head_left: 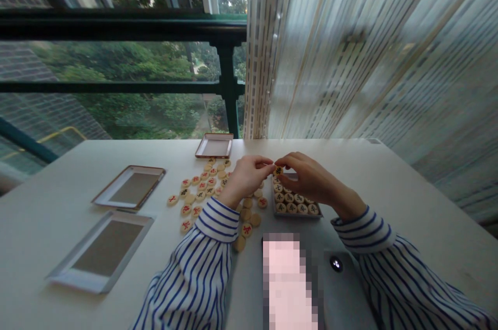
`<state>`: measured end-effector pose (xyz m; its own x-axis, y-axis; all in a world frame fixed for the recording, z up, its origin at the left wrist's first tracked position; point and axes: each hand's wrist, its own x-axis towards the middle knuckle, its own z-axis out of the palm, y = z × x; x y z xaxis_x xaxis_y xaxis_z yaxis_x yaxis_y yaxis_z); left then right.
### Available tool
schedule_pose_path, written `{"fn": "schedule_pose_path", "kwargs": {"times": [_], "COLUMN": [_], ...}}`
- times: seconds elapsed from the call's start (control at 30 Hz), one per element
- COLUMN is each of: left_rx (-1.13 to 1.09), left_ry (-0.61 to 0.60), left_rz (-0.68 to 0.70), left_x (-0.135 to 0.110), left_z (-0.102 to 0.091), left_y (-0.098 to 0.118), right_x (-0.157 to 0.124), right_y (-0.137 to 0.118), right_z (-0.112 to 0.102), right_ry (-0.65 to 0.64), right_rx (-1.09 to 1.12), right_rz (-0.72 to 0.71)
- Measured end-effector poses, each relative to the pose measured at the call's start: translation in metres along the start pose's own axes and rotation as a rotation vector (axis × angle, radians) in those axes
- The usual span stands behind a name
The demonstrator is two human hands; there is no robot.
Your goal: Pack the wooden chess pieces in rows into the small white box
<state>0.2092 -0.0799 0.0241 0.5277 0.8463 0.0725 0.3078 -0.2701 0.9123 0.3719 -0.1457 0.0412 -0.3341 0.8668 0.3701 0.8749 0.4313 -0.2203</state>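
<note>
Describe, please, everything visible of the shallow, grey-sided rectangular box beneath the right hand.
The shallow, grey-sided rectangular box lies flat, open side up, on the white table. Rows of round, pale, wooden-looking discs with black characters rest inside. The right hand is over it, hiding part; any contact is unclear.

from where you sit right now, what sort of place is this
Probably an enclosed balcony or a window-side corner of a room: a dark green railing stands in front, trees show outside beyond it, and a pale, sheer curtain hangs to the right.
</note>
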Motion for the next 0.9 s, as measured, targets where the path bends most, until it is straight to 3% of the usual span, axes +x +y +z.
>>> {"fn": "schedule_pose_path", "kwargs": {"times": [0.37, 0.57, 0.9], "left_rx": [-0.181, -0.196, -0.186], "left_ry": [-0.038, -0.073, -0.076], "left_rz": [-0.140, -0.119, -0.116], "left_x": [-0.006, -0.004, -0.003], "left_z": [0.005, 0.006, 0.010], "left_y": [0.016, 0.008, 0.007], "right_x": [-0.010, -0.011, -0.011], "right_y": [0.010, 0.014, 0.018], "right_z": [-0.005, -0.012, -0.008], "right_ry": [0.037, -0.038, -0.046], "right_rx": [0.040, 0.025, 0.022], "right_rz": [-0.068, -0.011, -0.012]}}
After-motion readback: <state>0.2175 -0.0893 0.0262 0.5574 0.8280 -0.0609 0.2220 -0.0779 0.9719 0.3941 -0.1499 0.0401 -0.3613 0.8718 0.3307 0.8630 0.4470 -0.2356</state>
